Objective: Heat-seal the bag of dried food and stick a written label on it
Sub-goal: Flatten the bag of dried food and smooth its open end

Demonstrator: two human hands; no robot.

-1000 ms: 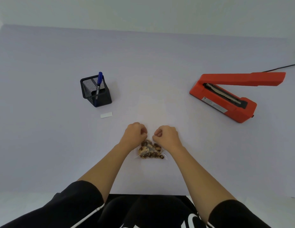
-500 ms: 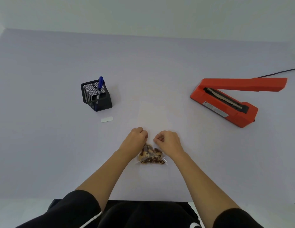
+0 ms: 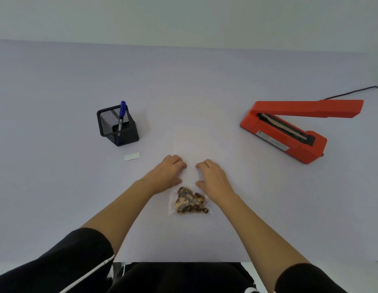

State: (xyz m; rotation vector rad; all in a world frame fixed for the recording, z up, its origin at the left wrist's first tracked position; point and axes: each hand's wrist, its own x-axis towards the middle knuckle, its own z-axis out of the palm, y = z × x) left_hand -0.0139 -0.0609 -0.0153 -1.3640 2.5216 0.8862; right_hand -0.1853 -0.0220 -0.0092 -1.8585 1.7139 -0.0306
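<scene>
A broad table (image 3: 57, 187) with a smooth, pale lavender-grey top fills most of the view, its far edge meeting a plain, unmarked grey-green wall (image 3: 184, 17). Soft, even light falls from above and casts only faint shadows. Beyond the table's near edge, strips of pale floor (image 3: 369, 278) show at either corner.

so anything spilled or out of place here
Nothing stands out. The dried food is all inside the clear bag, none loose on the table. The left hand and right hand lie palm down beyond it. The sealer is open, the pen stands in its holder, the label lies flat.
</scene>
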